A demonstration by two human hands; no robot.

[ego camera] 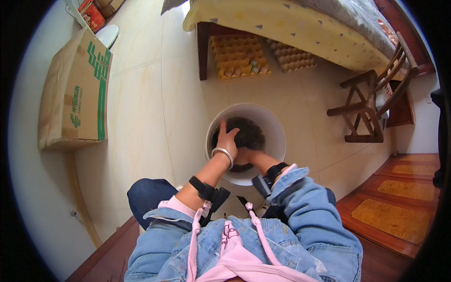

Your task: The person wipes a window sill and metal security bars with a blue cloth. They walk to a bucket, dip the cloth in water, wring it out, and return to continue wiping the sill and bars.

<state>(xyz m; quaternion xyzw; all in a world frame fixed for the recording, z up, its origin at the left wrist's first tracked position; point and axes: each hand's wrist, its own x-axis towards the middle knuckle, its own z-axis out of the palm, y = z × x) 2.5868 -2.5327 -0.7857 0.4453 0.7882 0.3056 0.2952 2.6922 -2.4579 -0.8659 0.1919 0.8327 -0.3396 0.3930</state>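
Note:
A round white bucket point(276, 141) stands on the tiled floor in front of me, with a dark mass point(252, 132) at its bottom that I cannot identify. Both hands reach into it. My left hand point(227, 139), with a silver bangle at the wrist, is over the left part of the dark mass, its thumb and forefinger apart and nothing seen between them. My right hand point(243, 156) is lower and to the right, close beside the left one; its fingers are blurred and partly hidden, so what they touch cannot be told.
A cardboard box point(75, 91) stands at the left wall. Egg trays point(239, 53), one with several eggs, lie beneath a bed or table with a yellow cloth point(267, 17). A wooden chair point(366, 102) is at right, near reddish wooden panels point(394, 197).

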